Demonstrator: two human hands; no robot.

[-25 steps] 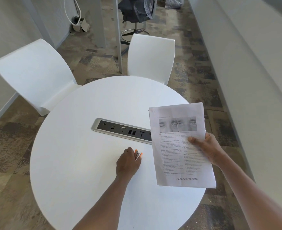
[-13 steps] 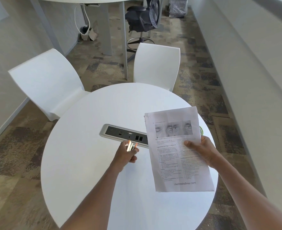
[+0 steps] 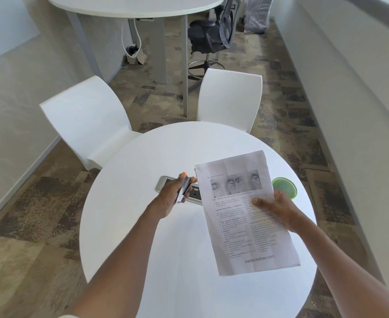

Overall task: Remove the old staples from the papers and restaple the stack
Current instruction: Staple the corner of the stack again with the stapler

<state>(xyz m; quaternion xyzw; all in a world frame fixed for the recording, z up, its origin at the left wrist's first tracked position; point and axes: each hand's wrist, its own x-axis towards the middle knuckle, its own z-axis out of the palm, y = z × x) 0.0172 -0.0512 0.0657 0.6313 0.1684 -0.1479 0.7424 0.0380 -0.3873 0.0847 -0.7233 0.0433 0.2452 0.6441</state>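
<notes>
Paper stack: printed papers point(image 3: 248, 216) held up above the round white desk point(image 3: 143, 226), tilted, top left corner nearest the tool.
Right grip: right hand point(image 3: 278, 212) pinches the sheets at their right edge, thumb on the print.
Left grip: left hand point(image 3: 169, 198) is curled round a metal staple remover point(image 3: 185, 185) with orange tips, just beside that corner.
Staple: too small to make out.
Risk: one-edge hold leaves the sheets floppy, so prying in mid-air could tear the corner or let pages slide apart.
</notes>
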